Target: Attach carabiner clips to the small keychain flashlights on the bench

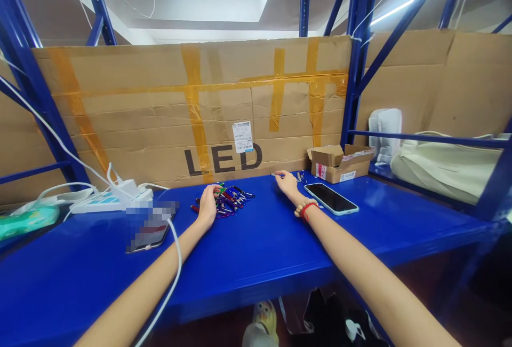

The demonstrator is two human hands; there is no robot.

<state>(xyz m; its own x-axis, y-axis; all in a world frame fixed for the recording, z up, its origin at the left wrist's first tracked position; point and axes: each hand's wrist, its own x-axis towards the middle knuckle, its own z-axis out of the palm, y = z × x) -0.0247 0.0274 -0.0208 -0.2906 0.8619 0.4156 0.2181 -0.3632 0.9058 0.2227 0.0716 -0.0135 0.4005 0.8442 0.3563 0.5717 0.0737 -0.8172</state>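
A pile of small, shiny coloured items (232,198), mostly red, blue and purple, lies on the blue shelf. At the pile's left edge is my left hand (208,205), its fingers curled over a green piece; whether they grip it is too small to tell. Further right, my right hand (286,182) has its fingers pinched together at a small object near the cardboard at the back; what it is cannot be made out. Several small metallic pieces (301,177) lie just right of that hand. A beaded bracelet and a red string circle my right wrist.
Right of my right hand lies a phone (331,198), with an open small carton (340,163) behind it. At left are a power strip (98,202), another phone (150,234) and a white cable (176,261) crossing my left forearm. Blue posts (354,69) frame the shelf.
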